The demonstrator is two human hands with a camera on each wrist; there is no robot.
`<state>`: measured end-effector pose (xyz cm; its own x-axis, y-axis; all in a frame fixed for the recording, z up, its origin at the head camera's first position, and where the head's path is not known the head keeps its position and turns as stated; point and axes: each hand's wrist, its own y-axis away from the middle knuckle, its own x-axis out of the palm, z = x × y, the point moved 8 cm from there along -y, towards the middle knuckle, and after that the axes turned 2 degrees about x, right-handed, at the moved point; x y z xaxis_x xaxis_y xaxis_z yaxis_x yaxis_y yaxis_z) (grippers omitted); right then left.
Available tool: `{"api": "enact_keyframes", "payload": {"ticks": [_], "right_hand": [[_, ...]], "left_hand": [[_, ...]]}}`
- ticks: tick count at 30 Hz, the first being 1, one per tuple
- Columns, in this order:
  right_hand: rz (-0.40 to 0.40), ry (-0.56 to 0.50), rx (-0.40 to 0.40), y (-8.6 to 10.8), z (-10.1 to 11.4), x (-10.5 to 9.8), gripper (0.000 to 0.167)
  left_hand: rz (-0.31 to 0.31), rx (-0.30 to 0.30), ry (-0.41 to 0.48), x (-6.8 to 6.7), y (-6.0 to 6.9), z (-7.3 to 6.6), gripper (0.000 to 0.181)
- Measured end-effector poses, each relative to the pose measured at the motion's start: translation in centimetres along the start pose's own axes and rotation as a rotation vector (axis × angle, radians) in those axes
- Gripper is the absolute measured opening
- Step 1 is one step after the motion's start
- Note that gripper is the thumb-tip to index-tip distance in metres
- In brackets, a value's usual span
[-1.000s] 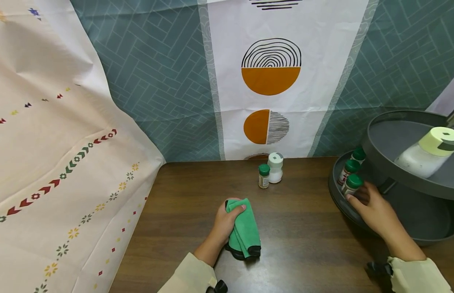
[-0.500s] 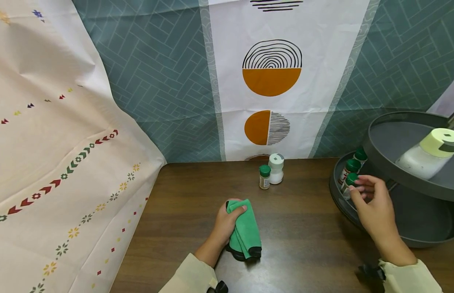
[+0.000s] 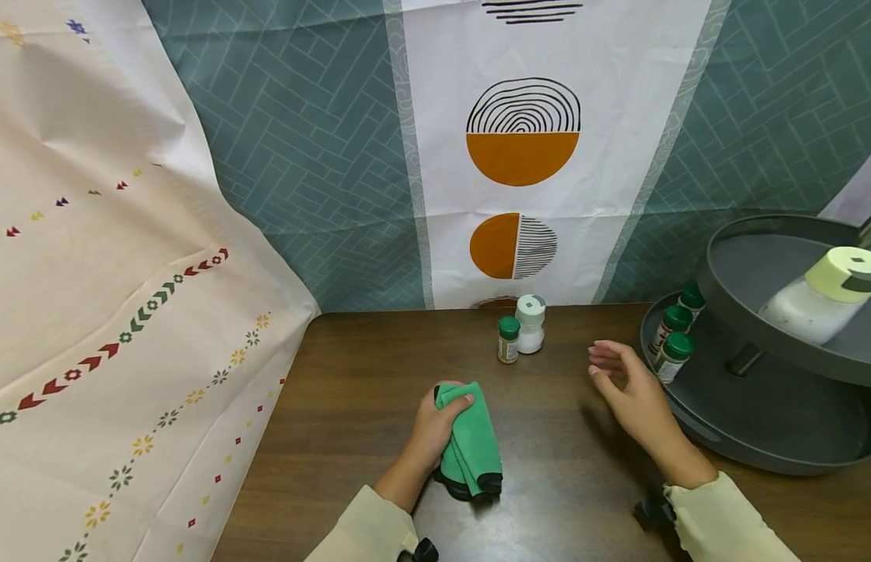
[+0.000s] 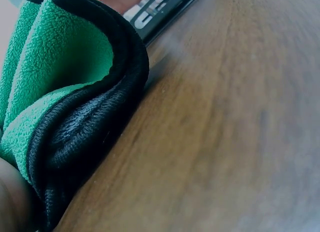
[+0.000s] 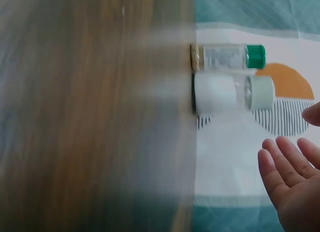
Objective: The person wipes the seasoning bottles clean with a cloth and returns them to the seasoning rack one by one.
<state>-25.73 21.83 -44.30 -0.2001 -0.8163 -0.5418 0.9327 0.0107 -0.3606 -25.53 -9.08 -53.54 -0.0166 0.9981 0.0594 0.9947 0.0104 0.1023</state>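
Observation:
My left hand [image 3: 435, 425] grips a folded green cloth [image 3: 472, 437] with black edging, thumb on top, low over the wooden table. In the left wrist view the cloth [image 4: 75, 87] fills the left side, its fold bulging open. My right hand [image 3: 635, 402] hangs over the table left of the grey tray, fingers spread and holding nothing. Ahead of it stand a small green-capped spice jar [image 3: 508, 340] and a white-capped jar [image 3: 530, 324] side by side. In the right wrist view, the right hand [image 5: 300, 182] appears at the lower right, apart from the white-capped jar [image 5: 225, 94].
At the right stands a two-tier round grey tray [image 3: 787, 445]. Several green-capped jars, one a spice jar [image 3: 673, 357], stand along its lower tier's left side. A white bottle with a pale yellow cap [image 3: 825, 293] leans on the upper tier. Patterned cloth [image 3: 323, 156] hangs behind the table.
My right hand has let go of the nearest green-capped jar on the lower tier and moved left, out over the table. The left hand and cloth have stayed put.

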Motion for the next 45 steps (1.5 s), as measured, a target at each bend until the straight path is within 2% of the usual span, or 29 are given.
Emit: {"api": "enact_keyframes", "payload": {"ticks": [5, 9, 16, 28, 40, 45], "right_hand": [[0.053, -0.031, -0.03, -0.6, 0.6, 2.8, 0.043], [0.103, -0.053, -0.021, -1.0, 1.2, 4.9, 0.045], [0.156, -0.063, -0.008, -2.2, 2.2, 7.5, 0.053], [0.194, -0.091, 0.061, -3.7, 1.7, 10.1, 0.058], [0.204, -0.119, 0.05, -4.2, 2.1, 11.2, 0.062], [0.237, -0.096, 0.07, -4.5, 2.1, 12.0, 0.063]], "left_hand": [[0.0, 0.005, 0.007, -0.1, 0.0, 0.0, 0.035], [0.002, 0.004, 0.003, -0.2, 0.0, 0.1, 0.035], [0.008, 0.007, -0.007, -0.2, -0.1, 0.2, 0.033], [0.008, 0.003, -0.021, 0.0, 0.0, 0.2, 0.035], [0.019, -0.002, -0.007, 0.1, 0.0, 0.2, 0.036], [0.02, 0.0, -0.003, 0.1, 0.0, 0.1, 0.036]]}}
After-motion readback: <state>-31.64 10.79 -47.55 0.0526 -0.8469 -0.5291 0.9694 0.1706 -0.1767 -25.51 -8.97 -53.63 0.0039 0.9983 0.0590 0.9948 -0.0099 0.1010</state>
